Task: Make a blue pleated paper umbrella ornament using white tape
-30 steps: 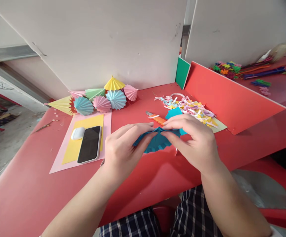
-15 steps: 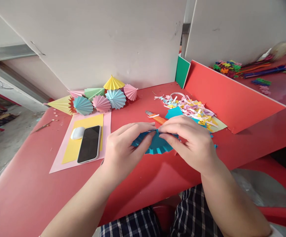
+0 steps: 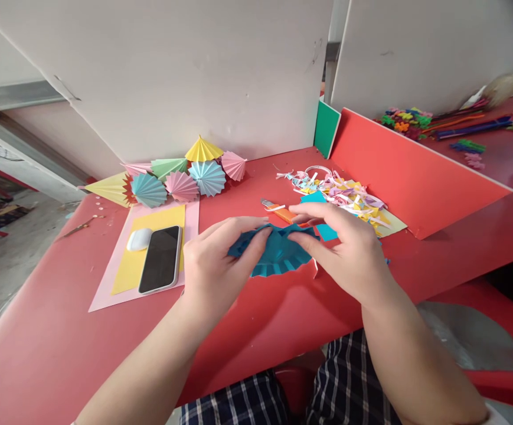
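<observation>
A pleated teal paper fan (image 3: 278, 254) is held just above the red table (image 3: 52, 354) between both hands. My left hand (image 3: 214, 268) pinches its left side, thumb on top. My right hand (image 3: 345, 251) pinches the right side with thumb and forefinger, the other fingers spread. Right behind the fan lie an orange utility knife (image 3: 281, 212) and a flat teal paper piece (image 3: 324, 230).
Several folded paper umbrellas (image 3: 180, 177) stand at the back left. A phone (image 3: 161, 258) and white earbud case (image 3: 139, 239) rest on yellow and pink sheets (image 3: 105, 289). Paper scraps (image 3: 345, 195) lie by a red board (image 3: 415, 177). Pipe cleaners (image 3: 451, 127) lie beyond it.
The fan has opened wider and shifted slightly left between my hands. My right hand's fingers have spread apart and lifted a little.
</observation>
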`<state>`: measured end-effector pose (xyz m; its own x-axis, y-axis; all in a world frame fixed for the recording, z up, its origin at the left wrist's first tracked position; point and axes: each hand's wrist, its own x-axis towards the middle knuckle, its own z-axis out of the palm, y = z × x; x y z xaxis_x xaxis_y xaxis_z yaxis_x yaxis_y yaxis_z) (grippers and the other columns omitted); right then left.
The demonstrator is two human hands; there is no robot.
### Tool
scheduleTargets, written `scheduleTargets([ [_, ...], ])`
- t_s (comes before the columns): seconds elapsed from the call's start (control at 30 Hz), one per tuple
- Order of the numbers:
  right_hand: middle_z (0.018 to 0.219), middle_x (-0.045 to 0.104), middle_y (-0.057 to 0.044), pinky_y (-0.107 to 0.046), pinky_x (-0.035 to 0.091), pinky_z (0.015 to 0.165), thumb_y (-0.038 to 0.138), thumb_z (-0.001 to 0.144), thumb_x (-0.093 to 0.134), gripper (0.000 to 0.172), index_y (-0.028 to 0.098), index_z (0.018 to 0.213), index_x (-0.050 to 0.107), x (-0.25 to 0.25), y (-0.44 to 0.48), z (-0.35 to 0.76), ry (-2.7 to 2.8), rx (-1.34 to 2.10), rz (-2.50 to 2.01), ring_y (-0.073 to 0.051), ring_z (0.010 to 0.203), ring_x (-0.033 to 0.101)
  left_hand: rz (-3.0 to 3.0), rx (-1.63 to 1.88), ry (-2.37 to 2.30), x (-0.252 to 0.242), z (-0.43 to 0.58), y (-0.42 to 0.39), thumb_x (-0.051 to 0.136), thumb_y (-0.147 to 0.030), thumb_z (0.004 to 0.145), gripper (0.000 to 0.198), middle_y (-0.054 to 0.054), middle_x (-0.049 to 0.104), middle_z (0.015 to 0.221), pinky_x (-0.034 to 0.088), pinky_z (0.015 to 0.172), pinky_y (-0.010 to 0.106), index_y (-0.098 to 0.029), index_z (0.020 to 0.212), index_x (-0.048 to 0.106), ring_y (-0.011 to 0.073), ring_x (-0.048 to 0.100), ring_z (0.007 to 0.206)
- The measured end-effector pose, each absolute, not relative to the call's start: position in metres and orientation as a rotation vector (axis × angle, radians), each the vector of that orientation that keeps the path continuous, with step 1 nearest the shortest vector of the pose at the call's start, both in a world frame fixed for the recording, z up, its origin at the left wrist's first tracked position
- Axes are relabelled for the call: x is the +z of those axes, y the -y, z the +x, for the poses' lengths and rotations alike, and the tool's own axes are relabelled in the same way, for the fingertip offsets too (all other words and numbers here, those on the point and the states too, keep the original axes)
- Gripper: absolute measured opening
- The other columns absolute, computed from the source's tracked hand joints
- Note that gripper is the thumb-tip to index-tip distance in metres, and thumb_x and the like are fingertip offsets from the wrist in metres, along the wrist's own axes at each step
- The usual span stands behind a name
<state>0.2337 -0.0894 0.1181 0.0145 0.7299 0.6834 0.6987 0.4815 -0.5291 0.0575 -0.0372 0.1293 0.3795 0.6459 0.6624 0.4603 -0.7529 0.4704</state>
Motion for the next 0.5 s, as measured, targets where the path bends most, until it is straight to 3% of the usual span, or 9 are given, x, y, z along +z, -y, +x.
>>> scheduleTargets([
  [0.17,0.085,0.067,-0.001,-0.023,0.050,0.076,0.016,0.083,0.059,0.006,0.017,0.087,0.063,0.1173,0.0883,0.2361,1.665,0.008,-1.261,-0.010,0.083,0.061,2.427,1.166,-0.973,0.1274,0.0584,0.0348,0.060,-0.021,0.081,0.012,-0.001,0.071,0.084,0.051,0.064,0.017,-0.019,0.093,0.065,0.0100,0.066,0.072],
  [0.4,0.098,0.067,0.000,-0.023,0.051,0.080,0.017,0.082,0.060,0.023,0.021,0.105,0.060,0.1175,0.0885,0.2365,1.599,0.071,-1.301,-0.011,0.090,0.063,2.415,1.098,-0.977,0.1230,0.0567,0.0308,0.060,-0.022,0.082,0.011,-0.004,0.070,0.080,0.050,0.062,0.016,-0.022,0.091,0.065,0.0087,0.063,0.069],
  [0.5,0.095,0.068,0.001,-0.022,0.053,0.076,0.017,0.081,0.062,0.021,0.023,0.101,0.060,0.1173,0.0884,0.2393,1.523,0.053,-1.330,-0.011,0.088,0.064,2.293,1.110,-1.026,0.1234,0.0568,0.0301,0.060,-0.025,0.082,0.009,-0.004,0.069,0.078,0.048,0.057,0.015,-0.022,0.089,0.065,0.0082,0.062,0.065],
])
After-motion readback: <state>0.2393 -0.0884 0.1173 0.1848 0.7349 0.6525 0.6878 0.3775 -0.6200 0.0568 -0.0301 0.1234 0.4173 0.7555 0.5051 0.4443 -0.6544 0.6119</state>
